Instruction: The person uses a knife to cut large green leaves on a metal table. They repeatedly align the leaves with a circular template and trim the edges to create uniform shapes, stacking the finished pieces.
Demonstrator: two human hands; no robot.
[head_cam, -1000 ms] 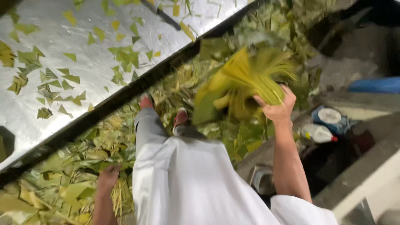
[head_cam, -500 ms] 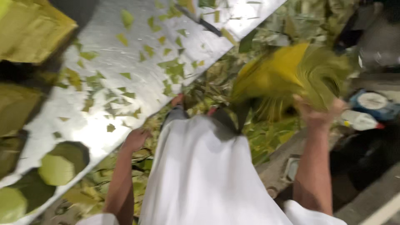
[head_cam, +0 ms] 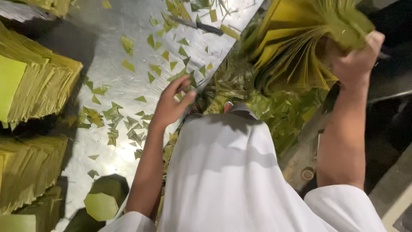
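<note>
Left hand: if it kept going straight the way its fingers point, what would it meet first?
Probably the small green leaf scraps on the metal table, just beyond the left hand; its height above them is unclear.

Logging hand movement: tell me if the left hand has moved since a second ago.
Yes. The left hand rose from the scrap pile to the metal table edge.

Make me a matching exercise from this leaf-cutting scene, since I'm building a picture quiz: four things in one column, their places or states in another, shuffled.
Things:
1. bundle of leaves
2. knife
3. hexagonal leaf piece
4. left hand

Places or states:
A. lies on the metal table near its far edge, among green scraps
B. gripped and raised by the right hand
C. open, fingers spread, at the table's edge
D. lies flat at the table's near end

Pairs: 1-B, 2-A, 3-D, 4-C
</note>
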